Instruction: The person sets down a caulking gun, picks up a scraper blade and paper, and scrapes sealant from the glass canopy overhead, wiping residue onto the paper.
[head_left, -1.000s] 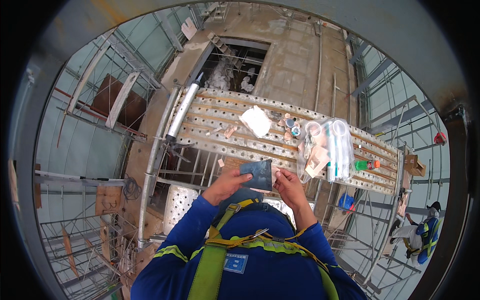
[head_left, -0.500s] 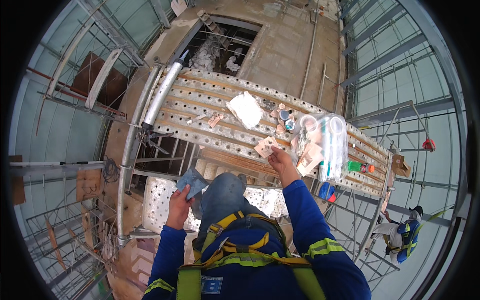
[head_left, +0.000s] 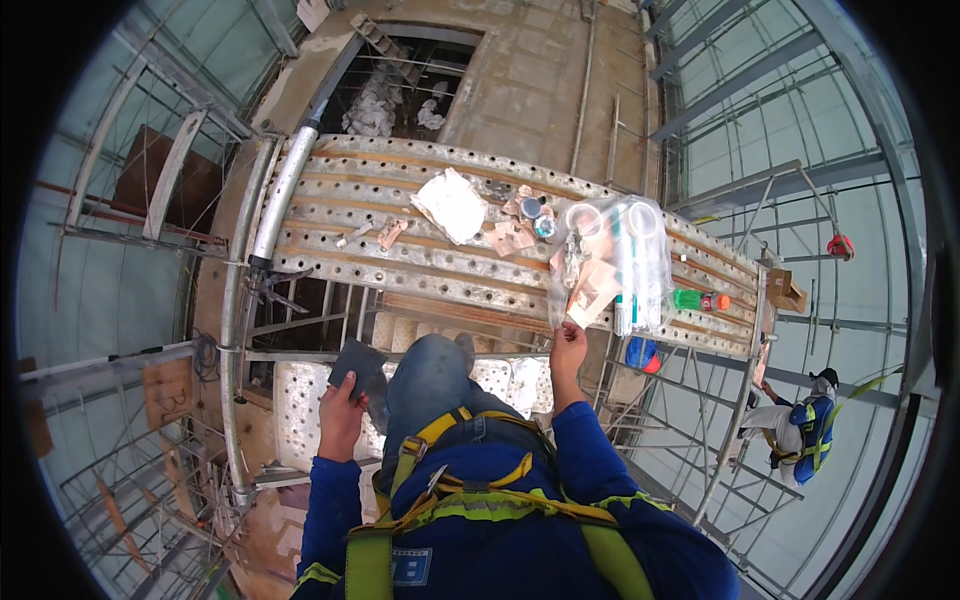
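Left hand [head_left: 342, 412]: narrow, thumb and fingers pinched on a dark sheet [head_left: 357, 366], which is held tilted beside the knee [head_left: 430, 370], clear of the metal platform [head_left: 420, 272]. Right hand [head_left: 568, 352]: fingertips close together at the lower-left corner of the clear plastic bag [head_left: 648, 262]; cannot tell whether they grip the film.

Change over the last half second: the tan scrap [head_left: 511, 237] has left the right hand and lies on the platform, near the small containers. The right hand has shifted over to the bag; the dark sheet stays in the left. Judgement: the scrap is set aside, and the right hand is free to deal with the bag.

Count:
- dark sheet, 1
- clear bag, 1, with 2 ring-shaped ends showing; slim tubes inside, number unclear through film
- tan card [head_left: 596, 288] at the bag, 1 plainly seen
- small containers, 2: dark-topped [head_left: 530, 207], teal [head_left: 544, 227]
- crumpled white sheet [head_left: 449, 205], 1
- caulking gun [head_left: 284, 195], 1
- green bottle [head_left: 688, 299], orange cap, 1
- co-worker [head_left: 803, 425], 1, off to the right.
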